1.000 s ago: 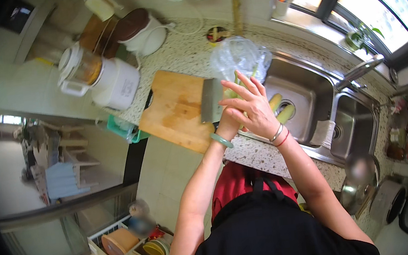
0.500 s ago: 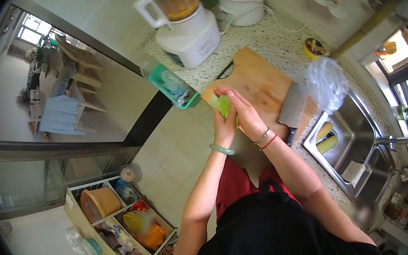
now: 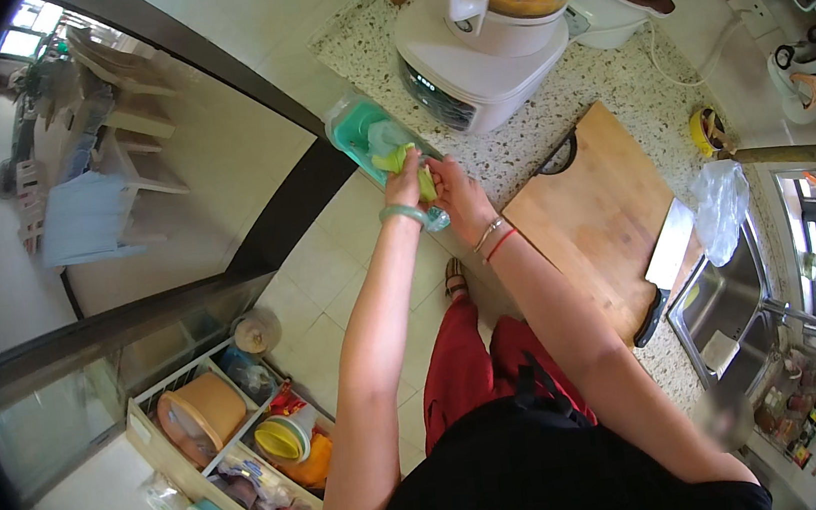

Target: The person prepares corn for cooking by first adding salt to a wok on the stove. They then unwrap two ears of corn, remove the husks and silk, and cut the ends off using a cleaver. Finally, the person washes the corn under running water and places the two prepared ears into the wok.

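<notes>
Both my hands are at the teal plastic bin [image 3: 342, 134], which sits against the end of the counter. My left hand [image 3: 403, 187], with a green bangle at its wrist, is closed on a pale green vegetable piece [image 3: 395, 159] that sticks out over the bin's near edge. Close beside it, my right hand [image 3: 462, 198] has its fingers bent around more of the same green stuff, between the two hands. Its exact kind cannot be made out. Crumpled clear plastic lies in the bin.
On the speckled counter stand a white blender [image 3: 486, 55] with orange contents and a wooden cutting board [image 3: 589, 209]. A cleaver [image 3: 671, 245] lies across the board's right edge. Further right are a plastic bag [image 3: 722, 214] and a steel sink [image 3: 726, 304]. Storage drawers [image 3: 147, 436] stand lower left.
My hands have moved left, from beside the cutting board's corner to over the teal bin. The green piece came along with them. My view has shifted too.
</notes>
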### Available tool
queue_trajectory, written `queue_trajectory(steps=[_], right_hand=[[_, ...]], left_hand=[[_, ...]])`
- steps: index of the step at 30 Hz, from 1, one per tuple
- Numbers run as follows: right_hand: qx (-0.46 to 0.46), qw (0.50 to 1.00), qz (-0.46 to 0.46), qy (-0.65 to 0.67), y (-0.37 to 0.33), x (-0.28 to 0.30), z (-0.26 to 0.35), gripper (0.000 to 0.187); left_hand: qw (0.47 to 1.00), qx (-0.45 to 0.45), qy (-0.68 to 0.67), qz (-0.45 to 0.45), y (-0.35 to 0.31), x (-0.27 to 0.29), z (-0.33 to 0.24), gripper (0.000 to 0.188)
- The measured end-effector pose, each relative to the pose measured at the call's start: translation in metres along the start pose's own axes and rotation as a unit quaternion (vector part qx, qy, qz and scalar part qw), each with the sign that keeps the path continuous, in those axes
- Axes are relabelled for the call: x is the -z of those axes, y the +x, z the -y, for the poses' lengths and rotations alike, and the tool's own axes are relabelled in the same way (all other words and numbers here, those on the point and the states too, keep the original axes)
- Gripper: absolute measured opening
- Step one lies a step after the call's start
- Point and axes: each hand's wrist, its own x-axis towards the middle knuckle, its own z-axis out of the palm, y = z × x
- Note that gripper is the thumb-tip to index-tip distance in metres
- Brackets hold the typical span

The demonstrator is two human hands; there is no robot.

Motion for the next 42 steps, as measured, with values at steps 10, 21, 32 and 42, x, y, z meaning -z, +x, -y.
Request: queue_trajectory(steps=[10,21,32,42], right_hand=[[0.119,0.618,0.018,-0.777,-0.002,0.010,0.002,0.025],[0.126,0.528,-0.052,-0.838,-0.031,-0.021,0.022,0.019],[0.168,0.569,-0.042,-0.804,-0.027,-0.005,0.007,0.018],[0.210,0.581,-0.030,-0.786,-0.032,0.007,0.009,0.014]], left_hand=[[0.978,0.007,-0.016,-0.208,0.119,0.040,0.047,0.031],[0.749,-0.009,0.657,-0.079,0.084,-0.010,0.017,0.029],[0.584,-0.007,0.810,0.044,0.130,0.030,0.047,0.049],[0.810,0.204,0.541,0.105,0.112,0.004,0.035,0.024]])
